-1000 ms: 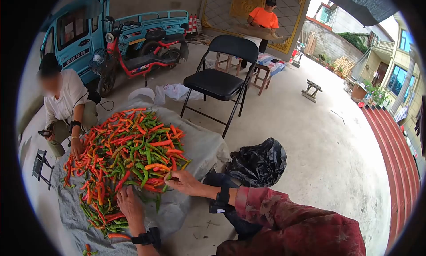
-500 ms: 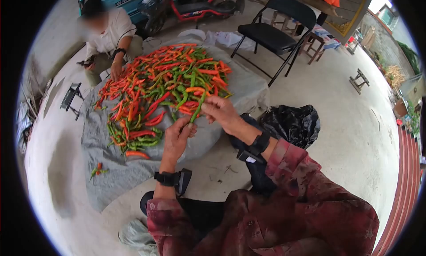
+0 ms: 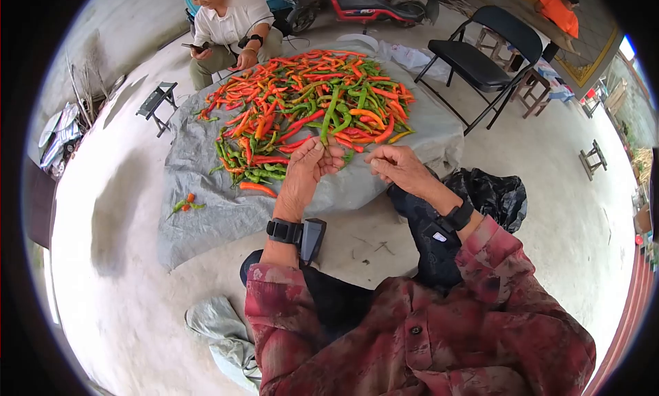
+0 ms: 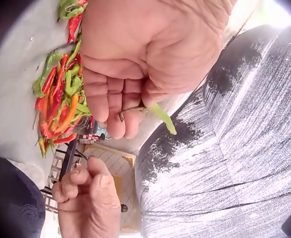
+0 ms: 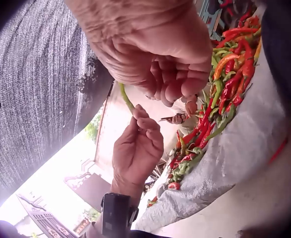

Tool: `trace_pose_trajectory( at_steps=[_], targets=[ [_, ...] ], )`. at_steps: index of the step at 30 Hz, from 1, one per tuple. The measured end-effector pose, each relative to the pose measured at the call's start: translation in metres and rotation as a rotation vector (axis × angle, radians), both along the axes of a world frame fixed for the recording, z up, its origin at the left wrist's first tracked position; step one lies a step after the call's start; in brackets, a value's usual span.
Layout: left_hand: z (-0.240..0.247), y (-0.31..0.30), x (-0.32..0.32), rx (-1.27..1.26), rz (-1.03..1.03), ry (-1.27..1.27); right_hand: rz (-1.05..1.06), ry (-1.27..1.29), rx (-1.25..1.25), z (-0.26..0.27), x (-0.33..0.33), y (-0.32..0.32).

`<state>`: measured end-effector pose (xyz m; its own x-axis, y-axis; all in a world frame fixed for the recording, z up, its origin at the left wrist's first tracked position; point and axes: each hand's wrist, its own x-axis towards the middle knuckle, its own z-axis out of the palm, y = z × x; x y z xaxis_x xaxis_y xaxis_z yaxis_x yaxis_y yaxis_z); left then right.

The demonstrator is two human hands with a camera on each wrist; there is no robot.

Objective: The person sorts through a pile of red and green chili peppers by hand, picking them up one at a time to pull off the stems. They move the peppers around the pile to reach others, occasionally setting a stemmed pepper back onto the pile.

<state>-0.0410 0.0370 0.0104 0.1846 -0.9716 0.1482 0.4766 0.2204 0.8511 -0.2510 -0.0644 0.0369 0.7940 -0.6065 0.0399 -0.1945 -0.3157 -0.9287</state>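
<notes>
My left hand (image 3: 302, 176) pinches a long green pepper (image 3: 329, 114) near its lower end, between thumb and fingers; the pepper points away over the pile. In the left wrist view, a thin bent stem (image 4: 130, 108) shows at the fingertips of this hand. To its right, my right hand (image 3: 410, 172) hovers near the sheet's front edge, apart from the pepper, fingers curled and thumb against them, nothing visible in its grip. Red, orange and green peppers (image 3: 274, 101) lie heaped on a grey sheet (image 3: 206, 221).
Across the heap, a seated person (image 3: 230, 18) holds a phone. A black folding chair (image 3: 473, 63) stands at back right, with a black plastic bag (image 3: 498, 197) nearer me. A small stool (image 3: 159, 102) is on the left; grey cloth (image 3: 220, 324) lies on the floor at lower left.
My left hand has come off the pile and taken hold of the green pepper that my right hand picked up. The right hand has let go and moved aside. The head view has shifted.
</notes>
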Motion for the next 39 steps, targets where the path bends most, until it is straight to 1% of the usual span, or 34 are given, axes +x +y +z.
trace_pose_trajectory(
  at_steps=[3,5,6,8,9,10,11,12,13,14,15,16,18,19,20,22,23,24,26,27,28,29,30,32,34,36,37,38,39],
  targets=[
    [-0.002,-0.003,0.006,0.015,0.001,0.026,0.034,0.022,0.004,-0.007,0.0,-0.003],
    [-0.003,-0.011,0.007,0.163,0.088,-0.116,0.038,0.018,0.091,-0.011,0.007,-0.007],
    [-0.009,-0.016,0.006,0.155,0.106,-0.101,0.055,0.033,0.082,-0.014,0.012,-0.01],
    [-0.026,-0.028,0.01,0.284,0.379,-0.721,0.057,-0.016,0.144,-0.021,0.028,-0.013],
    [-0.037,-0.029,0.01,0.289,0.393,-0.727,0.064,-0.023,0.135,-0.023,0.037,-0.015],
    [-0.05,-0.027,0.006,0.279,0.564,-1.038,0.073,-0.035,0.138,-0.025,0.047,-0.015],
    [-0.056,-0.028,0.005,0.256,0.735,-1.354,0.062,-0.06,0.195,-0.027,0.059,-0.018],
    [-0.05,-0.031,0.004,0.252,0.744,-1.367,0.052,-0.082,0.248,-0.027,0.071,-0.021],
    [-0.041,-0.031,0.0,0.311,0.699,-1.358,0.024,-0.16,0.292,-0.026,0.085,-0.021],
    [-0.035,-0.032,-0.004,0.376,0.649,-1.35,0.033,-0.168,0.301,-0.024,0.098,-0.024],
    [-0.033,-0.035,-0.005,0.26,0.779,-1.387,0.049,-0.243,0.312,-0.023,0.111,-0.026],
    [-0.029,-0.038,0.001,0.274,0.774,-1.406,0.064,-0.321,0.324,-0.022,0.123,-0.029],
    [-0.02,-0.045,0.01,0.31,0.812,-1.406,0.046,-0.361,0.36,-0.022,0.141,-0.037],
    [-0.014,-0.048,0.019,0.306,0.811,-1.37,0.007,-0.408,0.416,-0.024,0.146,-0.039],
    [-0.01,-0.056,0.028,0.319,0.798,-1.391,-0.036,-0.456,0.472,-0.025,0.149,-0.043],
    [-0.003,-0.076,0.047,0.213,0.912,-1.414,-0.07,-0.475,0.511,-0.031,0.147,-0.048],
    [0.002,-0.089,0.058,0.309,0.808,-1.451,-0.095,-0.483,0.544,-0.032,0.144,-0.049],
    [0.003,-0.108,0.071,0.31,0.798,-1.463,-0.117,-0.493,0.571,-0.032,0.141,-0.051],
    [-0.007,-0.146,0.099,0.364,0.601,-1.746,-0.122,-0.473,0.542,-0.028,0.135,-0.056],
    [-0.016,-0.16,0.109,0.364,0.59,-1.756,-0.118,-0.483,0.483,-0.026,0.129,-0.061],
    [-0.023,-0.172,0.118,0.381,0.513,-1.791,-0.113,-0.492,0.425,-0.024,0.125,-0.066],
    [-0.03,-0.18,0.125,0.398,0.434,-1.824,-0.144,-0.487,0.417,-0.023,0.121,-0.075],
    [-0.031,-0.187,0.127,0.399,0.42,-1.833,-0.152,-0.493,0.427,-0.024,0.118,-0.082],
    [-0.035,-0.193,0.128,0.778,0.259,-1.777,-0.193,-0.534,0.528,-0.025,0.111,-0.093],
    [-0.022,-0.188,0.124,0.781,0.244,-1.753,-0.219,-0.535,0.569,-0.019,0.104,-0.1],
    [-0.005,-0.171,0.11,0.789,0.137,-1.808,-0.216,-0.523,0.509,-0.021,0.098,-0.11],
    [-0.011,-0.158,0.102,0.647,0.316,-1.786,-0.236,-0.532,0.508,-0.023,0.096,-0.113],
    [-0.014,-0.146,0.095,0.65,0.306,-1.79,-0.242,-0.533,0.516,-0.024,0.093,-0.116],
    [-0.014,-0.136,0.087,0.574,0.338,-1.755,-0.242,-0.516,0.505,-0.024,0.089,-0.118]
  ],
)
